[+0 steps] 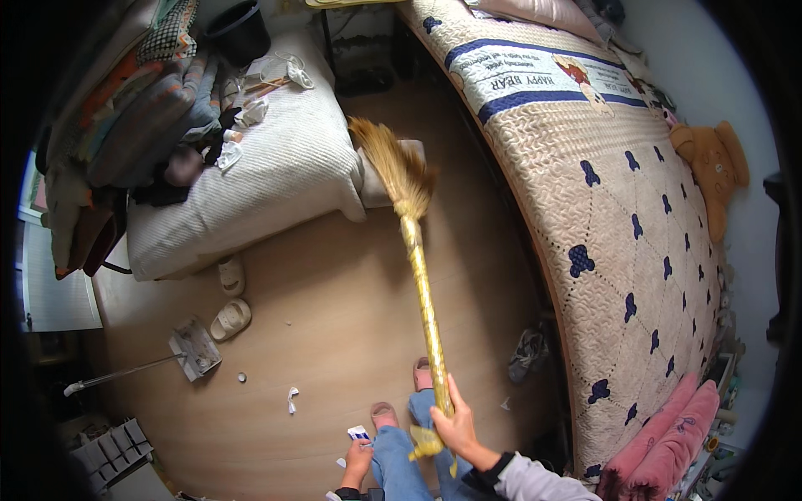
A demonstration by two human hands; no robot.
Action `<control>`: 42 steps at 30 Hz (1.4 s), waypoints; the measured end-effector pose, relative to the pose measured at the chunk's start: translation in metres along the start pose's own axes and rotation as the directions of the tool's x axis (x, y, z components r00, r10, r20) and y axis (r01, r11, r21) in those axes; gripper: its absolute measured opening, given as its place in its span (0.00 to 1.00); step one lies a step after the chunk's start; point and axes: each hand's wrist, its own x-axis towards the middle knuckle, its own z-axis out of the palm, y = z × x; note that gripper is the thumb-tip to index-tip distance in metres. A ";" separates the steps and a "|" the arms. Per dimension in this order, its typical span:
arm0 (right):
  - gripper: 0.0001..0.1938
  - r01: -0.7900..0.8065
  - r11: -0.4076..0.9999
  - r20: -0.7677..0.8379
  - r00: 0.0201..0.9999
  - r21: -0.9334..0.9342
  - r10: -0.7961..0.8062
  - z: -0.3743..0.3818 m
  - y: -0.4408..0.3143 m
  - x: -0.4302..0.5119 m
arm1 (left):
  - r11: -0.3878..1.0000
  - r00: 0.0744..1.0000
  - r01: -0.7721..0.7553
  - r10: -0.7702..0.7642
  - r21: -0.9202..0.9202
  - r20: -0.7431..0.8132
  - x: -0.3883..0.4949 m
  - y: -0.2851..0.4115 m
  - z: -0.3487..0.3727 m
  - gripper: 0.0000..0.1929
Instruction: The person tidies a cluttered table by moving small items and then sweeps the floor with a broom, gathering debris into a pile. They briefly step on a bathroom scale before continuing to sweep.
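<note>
My right hand (456,421) grips a straw broom by its handle (427,307), which is wrapped in shiny gold film. A loose yellow strip (426,443) hangs at the handle's near end. The bristles (401,172) fan out far ahead, before a pale boxy thing (376,185) beside the white-covered furniture; part of them is blurred. Low in the view, my left hand (357,463) holds a small white-and-blue packet (358,433) at its fingertips. A dustpan (195,351) with debris in it stands on the floor to the left, its long handle pointing left.
A white scrap (292,401) and a small round thing (242,377) lie on the floor. Cream clogs (230,319) sit below the white-covered furniture (276,181), which bears clothes and a black bin (238,31). A quilted bed (614,250) lines the right; a grey shoe (528,354) lies beside it.
</note>
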 end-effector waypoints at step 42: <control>0.39 -0.391 0.880 -0.052 0.918 -0.271 0.392 -0.096 0.084 -0.061 | 0.998 0.995 0.060 -0.057 -0.029 0.083 -0.026 0.037 -0.025 0.11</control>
